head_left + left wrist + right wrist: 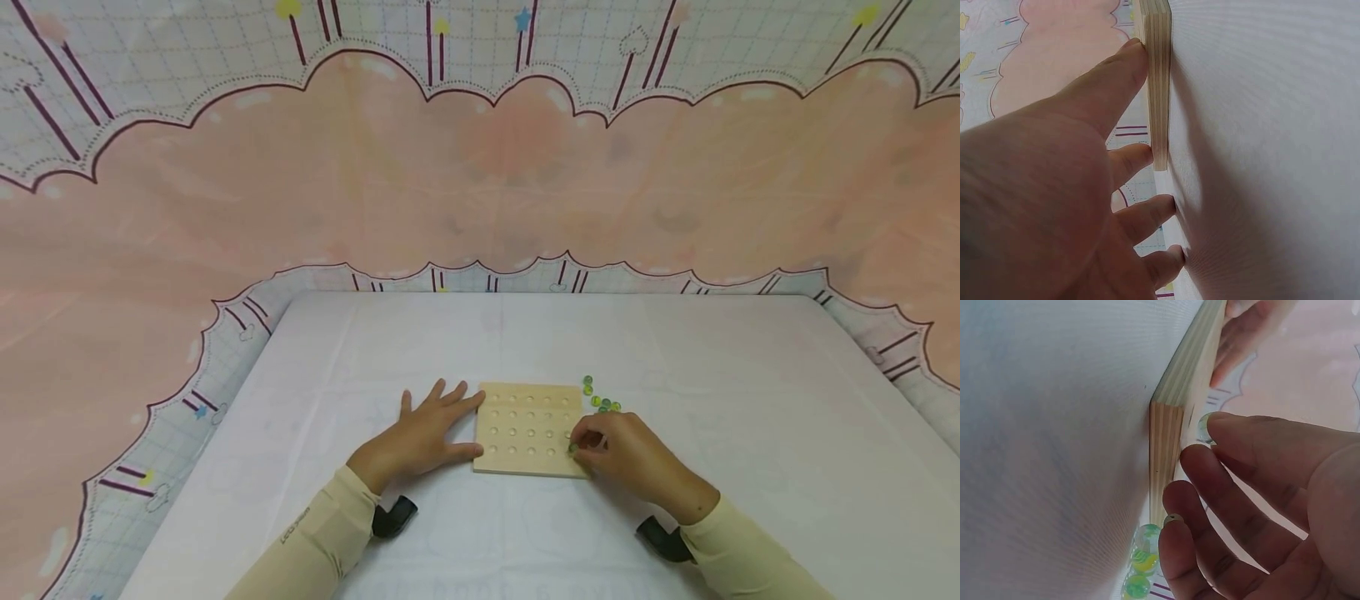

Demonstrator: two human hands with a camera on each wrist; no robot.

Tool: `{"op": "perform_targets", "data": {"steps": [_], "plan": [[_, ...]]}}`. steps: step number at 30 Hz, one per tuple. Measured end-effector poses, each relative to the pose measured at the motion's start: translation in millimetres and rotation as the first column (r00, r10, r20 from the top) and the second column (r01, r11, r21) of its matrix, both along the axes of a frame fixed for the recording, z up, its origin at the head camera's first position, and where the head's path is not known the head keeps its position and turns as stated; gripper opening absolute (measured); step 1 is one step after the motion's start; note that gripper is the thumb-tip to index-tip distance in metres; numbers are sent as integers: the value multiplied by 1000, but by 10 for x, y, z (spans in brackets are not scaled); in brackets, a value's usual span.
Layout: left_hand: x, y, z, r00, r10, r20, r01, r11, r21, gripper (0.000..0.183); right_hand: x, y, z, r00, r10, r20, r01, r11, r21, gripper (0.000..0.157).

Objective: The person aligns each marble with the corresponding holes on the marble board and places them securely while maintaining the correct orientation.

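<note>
A light wooden board with rows of round hollows lies flat on the white table. My left hand is spread at its left side, with thumb and index finger touching the edge, as the left wrist view also shows. Over the board's right part, my right hand pinches a green glass marble between thumb and fingers, close over a hollow near the front right corner. In the right wrist view that marble shows at the thumb tip, above the board's surface.
Several green and yellow marbles lie on the table just beyond the board's back right corner. A patterned cloth hangs behind the table. Black wrist mounts stick out from under both sleeves.
</note>
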State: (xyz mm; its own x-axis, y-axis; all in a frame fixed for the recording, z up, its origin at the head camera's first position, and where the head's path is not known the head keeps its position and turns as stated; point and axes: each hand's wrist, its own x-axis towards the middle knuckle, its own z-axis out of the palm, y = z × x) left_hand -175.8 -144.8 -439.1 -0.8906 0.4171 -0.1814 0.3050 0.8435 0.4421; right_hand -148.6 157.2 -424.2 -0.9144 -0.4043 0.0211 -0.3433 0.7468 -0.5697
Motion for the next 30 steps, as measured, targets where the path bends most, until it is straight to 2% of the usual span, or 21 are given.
{"op": "perform_targets", "data": {"steps": [8, 30], "plan": [[6, 11, 18, 1000, 2, 1, -2, 1000, -7, 80, 2, -13, -20, 1000, 8, -24, -8, 1000, 6, 13], [14, 10, 28, 1000, 8, 4, -8, 1000, 3, 82, 15, -16, -27, 1000, 14, -19, -14, 1000, 8, 15]]}}
